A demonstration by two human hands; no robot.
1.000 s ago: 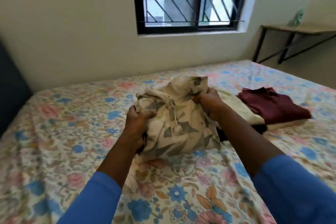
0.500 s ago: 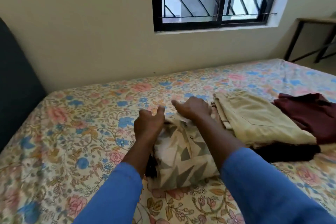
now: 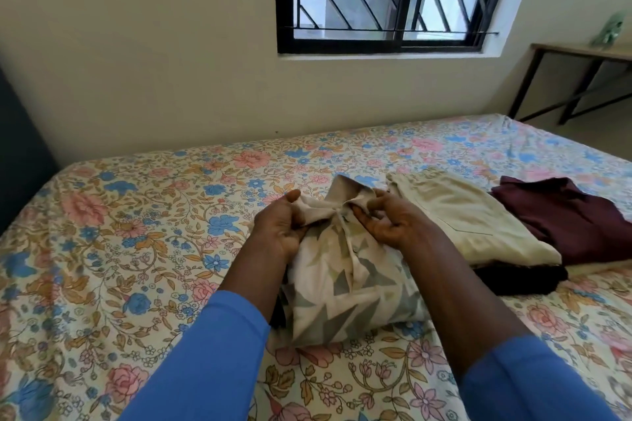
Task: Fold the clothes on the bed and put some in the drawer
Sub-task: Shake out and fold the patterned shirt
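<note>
Collar fabric of the folded patterned shirt (image 3: 342, 297) is gripped on both sides. The left hand (image 3: 280, 232) curls its fingers round it at 9 o'clock and the right hand (image 3: 390, 222) pinches it at 3 o'clock, the two hands close together. The shirt lies on the bed (image 3: 136, 249), with a beige garment (image 3: 461, 212) at its 2 o'clock and a maroon garment (image 3: 561, 215) beyond.

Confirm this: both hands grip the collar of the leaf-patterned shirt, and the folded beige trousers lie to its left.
Wrong side. In the head view, the folded beige trousers lie to the right of the leaf-patterned shirt. The left hand and right hand do grip its collar.
</note>
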